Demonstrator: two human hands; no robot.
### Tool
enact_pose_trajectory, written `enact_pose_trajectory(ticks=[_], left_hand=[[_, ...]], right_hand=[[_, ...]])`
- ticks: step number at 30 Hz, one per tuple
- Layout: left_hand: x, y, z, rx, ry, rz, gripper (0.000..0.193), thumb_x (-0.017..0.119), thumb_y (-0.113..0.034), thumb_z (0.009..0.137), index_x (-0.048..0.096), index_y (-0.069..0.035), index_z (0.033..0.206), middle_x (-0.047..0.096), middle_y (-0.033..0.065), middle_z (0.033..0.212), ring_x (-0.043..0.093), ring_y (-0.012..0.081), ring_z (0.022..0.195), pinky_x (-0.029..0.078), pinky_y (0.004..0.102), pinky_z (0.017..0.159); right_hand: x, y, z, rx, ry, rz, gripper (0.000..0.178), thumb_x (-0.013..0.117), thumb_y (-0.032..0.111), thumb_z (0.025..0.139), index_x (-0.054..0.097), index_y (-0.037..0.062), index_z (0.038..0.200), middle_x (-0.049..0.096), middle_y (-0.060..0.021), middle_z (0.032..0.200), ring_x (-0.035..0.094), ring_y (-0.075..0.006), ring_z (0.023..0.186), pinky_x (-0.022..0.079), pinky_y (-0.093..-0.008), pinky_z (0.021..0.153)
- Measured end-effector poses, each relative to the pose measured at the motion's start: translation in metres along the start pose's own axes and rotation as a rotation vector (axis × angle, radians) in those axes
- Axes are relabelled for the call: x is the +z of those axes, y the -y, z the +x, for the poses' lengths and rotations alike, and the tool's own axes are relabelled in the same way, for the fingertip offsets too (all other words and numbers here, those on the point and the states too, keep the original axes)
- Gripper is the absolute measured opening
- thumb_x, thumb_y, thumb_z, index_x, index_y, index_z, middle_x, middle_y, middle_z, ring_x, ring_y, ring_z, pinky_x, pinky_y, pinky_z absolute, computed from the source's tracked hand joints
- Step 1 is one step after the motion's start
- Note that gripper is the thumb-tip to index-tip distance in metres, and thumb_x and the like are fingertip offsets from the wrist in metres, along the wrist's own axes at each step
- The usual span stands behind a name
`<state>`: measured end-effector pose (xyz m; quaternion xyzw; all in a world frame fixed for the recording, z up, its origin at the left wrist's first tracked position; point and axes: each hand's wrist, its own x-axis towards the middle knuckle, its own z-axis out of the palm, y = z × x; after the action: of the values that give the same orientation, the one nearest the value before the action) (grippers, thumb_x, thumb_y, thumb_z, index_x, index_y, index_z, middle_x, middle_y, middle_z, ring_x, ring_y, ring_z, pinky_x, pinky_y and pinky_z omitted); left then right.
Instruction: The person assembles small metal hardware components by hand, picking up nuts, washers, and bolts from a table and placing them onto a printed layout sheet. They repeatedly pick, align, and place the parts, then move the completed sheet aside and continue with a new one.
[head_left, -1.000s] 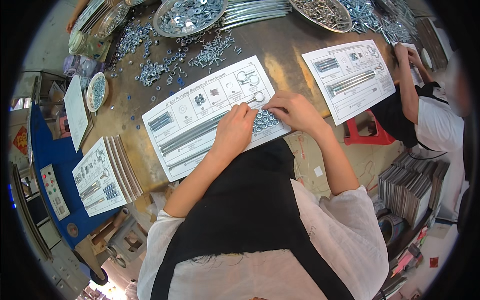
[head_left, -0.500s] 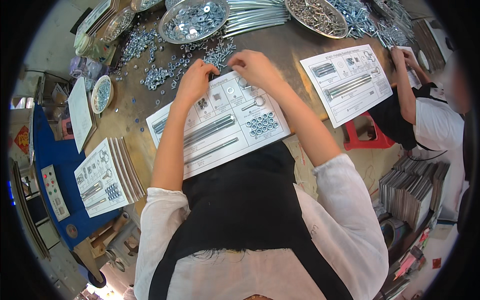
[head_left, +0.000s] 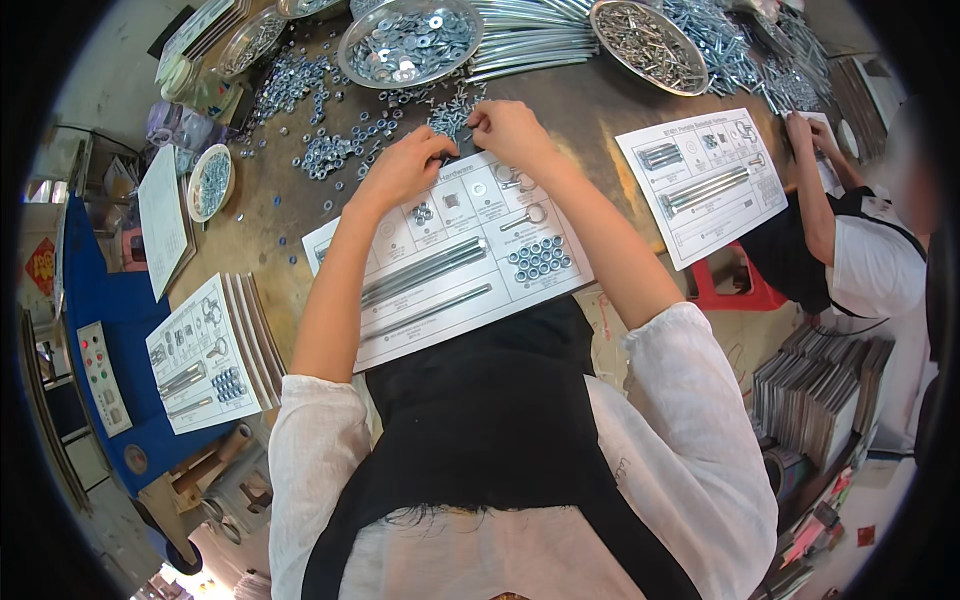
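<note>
A white printed card [head_left: 430, 320] with pictures of hardware lies at the table edge in front of me, under my forearms. Over its far edge my left hand [head_left: 408, 168] is closed, thumb and forefinger drawn together; anything in them is too small to make out. My right hand [head_left: 510, 135] pinches at the near side of a pile of small screws [head_left: 452, 114], and what its fingertips hold is hidden. Loose nuts [head_left: 335, 155] are scattered on the tabletop left of the screws.
Beyond my hands stand a metal bowl of washers [head_left: 412, 48], long metal rods [head_left: 530, 42] and a bowl of small fasteners [head_left: 650, 50]. Another printed card [head_left: 700, 220] lies to the right, near a co-worker's hands [head_left: 808, 135]. Stacked cards [head_left: 205, 350] stand at left.
The view has shifted slightly, so the table things sit farther right. My left hand's thumb and fingers stay drawn together; my right fingertips are now lower, at the screw pile.
</note>
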<state>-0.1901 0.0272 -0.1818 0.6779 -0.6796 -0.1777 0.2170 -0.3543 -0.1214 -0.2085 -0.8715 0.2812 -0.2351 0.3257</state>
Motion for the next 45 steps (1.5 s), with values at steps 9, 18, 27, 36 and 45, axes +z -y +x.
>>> enact_pose_trajectory(ticks=[9,18,27,36,45], left_hand=[[-0.007,0.002,0.003,0.079,0.087,0.118,0.02,0.065,-0.011,0.09,0.068,-0.018,0.108,0.062,0.0052,0.103,0.067,0.0264,0.093,0.054,0.0388,0.079],[-0.017,0.011,0.002,0.101,-0.001,0.133,0.009,0.071,-0.015,0.086,0.07,-0.012,0.094,0.063,0.0048,0.09,0.066,0.0265,0.079,0.052,0.0384,0.07],[0.014,-0.019,-0.049,-0.002,-0.176,0.153,0.011,0.075,-0.025,0.082,0.075,-0.014,0.082,0.064,0.0005,0.083,0.06,0.0218,0.085,0.043,0.0361,0.081],[0.014,-0.027,-0.042,-0.108,-0.354,0.127,0.019,0.075,-0.03,0.086,0.075,-0.011,0.09,0.066,0.0028,0.083,0.064,0.0238,0.076,0.047,0.038,0.07],[0.059,-0.029,0.032,-0.348,-0.38,0.464,0.024,0.074,-0.03,0.084,0.071,-0.006,0.088,0.07,0.0134,0.092,0.071,0.0323,0.085,0.055,0.0432,0.072]], right_hand=[[-0.023,0.02,-0.017,0.263,-0.016,0.489,0.016,0.074,0.009,0.085,0.074,-0.0018,0.097,0.075,-0.0094,0.081,0.073,-0.0142,0.078,0.057,-0.0281,0.073],[-0.011,0.073,-0.078,0.105,0.068,0.219,0.011,0.075,0.017,0.085,0.076,0.0111,0.094,0.072,-0.0053,0.087,0.071,-0.0199,0.076,0.056,-0.0327,0.069],[0.015,0.068,-0.094,-0.003,-0.067,-0.076,0.006,0.076,0.015,0.079,0.076,0.0141,0.084,0.065,-0.003,0.086,0.067,-0.0245,0.082,0.054,-0.0379,0.068],[0.009,0.069,-0.069,0.066,-0.12,-0.055,0.012,0.073,0.012,0.081,0.071,0.0126,0.093,0.065,-0.0062,0.098,0.068,-0.0288,0.088,0.055,-0.0416,0.072],[-0.003,0.006,-0.004,0.017,-0.021,-0.353,0.004,0.071,0.012,0.082,0.07,0.0108,0.085,0.068,-0.0096,0.09,0.069,-0.0318,0.087,0.056,-0.045,0.076]])
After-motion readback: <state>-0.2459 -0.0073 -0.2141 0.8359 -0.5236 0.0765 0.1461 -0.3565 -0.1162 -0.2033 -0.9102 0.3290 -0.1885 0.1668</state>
